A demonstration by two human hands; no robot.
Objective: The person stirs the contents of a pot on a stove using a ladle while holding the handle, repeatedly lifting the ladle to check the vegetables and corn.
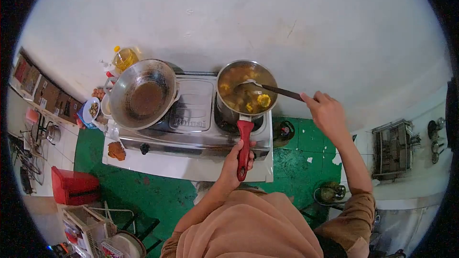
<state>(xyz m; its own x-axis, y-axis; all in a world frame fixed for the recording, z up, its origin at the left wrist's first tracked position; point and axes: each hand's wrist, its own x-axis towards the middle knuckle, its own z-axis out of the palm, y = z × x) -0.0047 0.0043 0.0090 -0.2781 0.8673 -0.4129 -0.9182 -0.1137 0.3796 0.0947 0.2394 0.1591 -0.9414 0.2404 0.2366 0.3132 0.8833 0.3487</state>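
Note:
My left hand (pixel 234 161) is wrapped round the red handle of a saucepan (pixel 245 129) on the right burner of the stove. Inside the pan is a brownish soup (pixel 239 77) with pieces of corn (pixel 263 100) and other chunks. My right hand (pixel 325 113) grips the dark handle of a ladle (pixel 283 92). The ladle's metal head lies in the soup, partly under the surface. On the left burner, a large wok (pixel 144 94) has a dark, browned inside and stands away from both hands.
The steel two-burner stove (pixel 193 110) sits on a white table (pixel 167 167) against a wall. An oil bottle (pixel 125 59) and a small plate of food (pixel 91 110) are left of the wok. A red bin (pixel 74 186) and gas cylinder (pixel 331 192) stand on the green floor.

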